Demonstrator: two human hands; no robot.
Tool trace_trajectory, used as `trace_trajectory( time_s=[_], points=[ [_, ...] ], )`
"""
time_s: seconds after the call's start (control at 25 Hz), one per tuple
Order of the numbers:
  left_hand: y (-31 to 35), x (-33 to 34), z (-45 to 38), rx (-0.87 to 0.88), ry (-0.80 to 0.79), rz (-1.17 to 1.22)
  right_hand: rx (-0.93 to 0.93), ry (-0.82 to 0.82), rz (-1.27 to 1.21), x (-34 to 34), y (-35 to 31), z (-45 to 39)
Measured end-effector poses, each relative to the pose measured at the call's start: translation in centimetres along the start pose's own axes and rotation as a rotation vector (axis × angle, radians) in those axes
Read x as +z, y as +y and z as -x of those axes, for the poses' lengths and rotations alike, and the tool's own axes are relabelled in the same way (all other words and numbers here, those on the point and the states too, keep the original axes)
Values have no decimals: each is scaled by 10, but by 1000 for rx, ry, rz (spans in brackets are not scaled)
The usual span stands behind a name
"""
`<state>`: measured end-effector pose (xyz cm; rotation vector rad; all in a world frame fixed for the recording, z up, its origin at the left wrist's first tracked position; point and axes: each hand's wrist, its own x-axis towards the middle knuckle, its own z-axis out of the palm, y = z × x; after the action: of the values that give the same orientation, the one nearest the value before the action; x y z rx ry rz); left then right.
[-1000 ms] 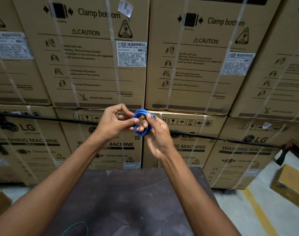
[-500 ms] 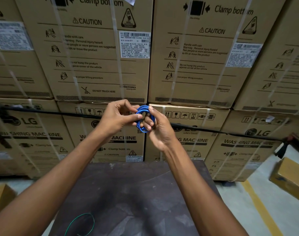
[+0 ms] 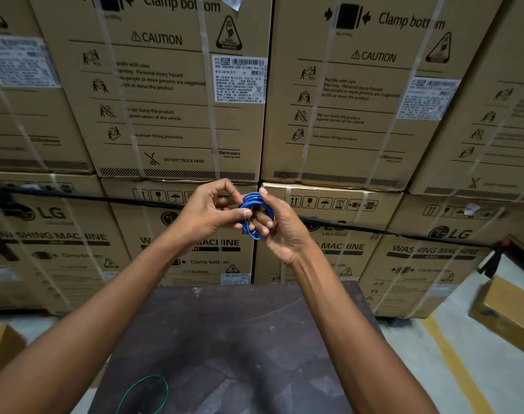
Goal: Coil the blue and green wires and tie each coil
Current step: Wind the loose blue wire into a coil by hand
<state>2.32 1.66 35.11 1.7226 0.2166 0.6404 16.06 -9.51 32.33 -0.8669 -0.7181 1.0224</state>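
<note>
A small coil of blue wire (image 3: 251, 201) is held up in the air in front of the stacked boxes, above the far edge of the dark table (image 3: 240, 339). My right hand (image 3: 280, 228) grips the coil, with its fingers through the loop and the thumb on top. My left hand (image 3: 208, 212) pinches the coil's left side between thumb and fingers. The green wire (image 3: 144, 392) lies in a loose loop on the table near its front left corner, apart from both hands.
A wall of large cardboard washing-machine boxes (image 3: 180, 100) bound with white straps stands right behind the table. A black cable (image 3: 389, 233) runs across them. Smaller cartons sit on the floor at the right (image 3: 508, 312) and left (image 3: 0, 345). A yellow floor line (image 3: 452, 363) runs on the right.
The view has tilted down a little, showing more of the table and the green wire. Both hands keep holding the blue coil, with my fingers shifting slightly around it.
</note>
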Motion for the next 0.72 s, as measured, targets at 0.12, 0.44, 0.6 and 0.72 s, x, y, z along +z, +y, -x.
trace_trajectory(
  time_s=[0.12,0.44,0.6,0.72],
  points=[
    [-2,-2,0,3,-31,-13,14,16,-4,1,1,1],
    [-4,4,-2,32,101,-43,-110,248,5,19,2,-1],
    [-4,7,-1,28,131,-23,-136,317,1,21,2,0],
    [-4,5,0,-4,110,-14,-129,265,-7,19,5,2]
  ],
)
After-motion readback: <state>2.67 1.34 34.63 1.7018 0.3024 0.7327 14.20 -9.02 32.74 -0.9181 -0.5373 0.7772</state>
